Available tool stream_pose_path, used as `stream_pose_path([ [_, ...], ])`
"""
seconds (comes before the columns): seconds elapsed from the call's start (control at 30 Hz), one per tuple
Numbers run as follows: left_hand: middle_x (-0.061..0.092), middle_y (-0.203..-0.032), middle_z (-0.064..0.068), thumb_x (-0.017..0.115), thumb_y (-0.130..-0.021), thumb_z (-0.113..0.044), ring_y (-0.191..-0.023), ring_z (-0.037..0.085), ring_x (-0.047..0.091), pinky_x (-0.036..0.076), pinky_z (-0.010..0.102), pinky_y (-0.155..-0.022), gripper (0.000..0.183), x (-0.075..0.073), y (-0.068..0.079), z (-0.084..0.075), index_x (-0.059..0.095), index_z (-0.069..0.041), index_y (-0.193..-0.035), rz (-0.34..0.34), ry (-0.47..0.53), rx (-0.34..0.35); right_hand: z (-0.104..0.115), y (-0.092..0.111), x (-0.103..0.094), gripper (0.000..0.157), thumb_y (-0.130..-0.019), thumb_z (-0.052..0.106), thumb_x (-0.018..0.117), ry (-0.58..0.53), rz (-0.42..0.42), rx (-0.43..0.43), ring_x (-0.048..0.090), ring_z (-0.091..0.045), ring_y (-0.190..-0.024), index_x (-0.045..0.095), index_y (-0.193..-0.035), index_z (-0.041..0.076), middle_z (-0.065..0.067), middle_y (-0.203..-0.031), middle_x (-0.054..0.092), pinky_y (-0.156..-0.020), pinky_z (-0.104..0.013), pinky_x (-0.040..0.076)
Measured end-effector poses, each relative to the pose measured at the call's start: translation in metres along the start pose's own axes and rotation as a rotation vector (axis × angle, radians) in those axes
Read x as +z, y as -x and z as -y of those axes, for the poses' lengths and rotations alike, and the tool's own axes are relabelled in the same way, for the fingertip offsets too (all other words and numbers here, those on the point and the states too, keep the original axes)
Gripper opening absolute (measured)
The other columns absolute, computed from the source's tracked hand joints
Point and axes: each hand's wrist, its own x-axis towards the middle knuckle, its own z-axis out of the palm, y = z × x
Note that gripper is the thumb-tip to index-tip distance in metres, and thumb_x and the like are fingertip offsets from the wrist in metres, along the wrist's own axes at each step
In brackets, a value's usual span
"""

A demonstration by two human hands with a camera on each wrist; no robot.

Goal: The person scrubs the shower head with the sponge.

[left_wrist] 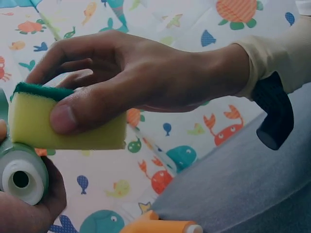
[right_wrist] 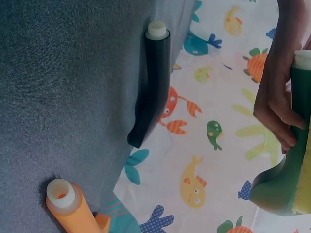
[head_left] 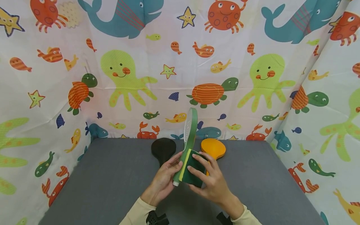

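Note:
Above the table, my left hand [head_left: 162,177] grips a green shower head [head_left: 192,131] by its handle, with the head upright and its pale spray face turned left. At the handle's lower end is a white connector [left_wrist: 35,182], its round opening visible in the left wrist view. My right hand [head_left: 216,182] holds a sponge [head_left: 194,171] with a dark green scouring side and a yellow side [left_wrist: 87,136]. Its thumb lies on the yellow foam in the left wrist view. The yellow side lies along the shower head's handle.
A black shower head [head_left: 163,148] lies on the grey table [head_left: 118,187] behind my left hand. An orange shower head [head_left: 212,147] lies behind my right hand. A curtain [head_left: 191,72] printed with sea animals encloses the table's back and sides.

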Motion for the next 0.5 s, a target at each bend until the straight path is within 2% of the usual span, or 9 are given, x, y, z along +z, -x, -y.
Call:
stream_pose_path([
  [0.13, 0.034, -0.158, 0.008, 0.058, -0.099, -0.022, -0.128, 0.014, 0.055, 0.051, 0.030, -0.100, 0.058, 0.0007, 0.0009, -0.0004, 0.035, -0.016, -0.152, 0.006, 0.033, 0.000, 0.0030, 0.0014, 0.0006, 0.044, -0.092, 0.053, 0.058, 0.011, 0.020, -0.004, 0.048, -0.039, -0.125, 0.069, -0.120, 0.021, -0.015, -0.138, 0.056, -0.104, -0.046, 0.046],
  [0.37, 0.032, -0.160, 0.008, 0.059, -0.099, -0.021, -0.127, 0.013, 0.056, 0.051, 0.028, -0.098, 0.060, 0.0005, -0.0001, 0.0019, 0.035, -0.015, -0.153, -0.024, 0.031, 0.010, 0.0061, 0.0042, 0.0020, 0.043, -0.093, 0.053, 0.058, 0.007, 0.046, -0.009, 0.048, -0.039, -0.124, 0.069, -0.119, 0.021, -0.015, -0.138, 0.056, -0.112, -0.043, 0.038],
  [0.5, 0.034, -0.159, 0.008, 0.060, -0.098, -0.021, -0.127, 0.013, 0.056, 0.052, 0.028, -0.097, 0.059, 0.0004, -0.0008, 0.0034, 0.035, -0.016, -0.153, -0.042, 0.023, 0.014, 0.0061, 0.0035, 0.0018, 0.042, -0.093, 0.052, 0.059, 0.007, 0.046, -0.006, 0.048, -0.039, -0.125, 0.069, -0.118, 0.021, -0.015, -0.138, 0.056, -0.109, -0.046, 0.041],
])
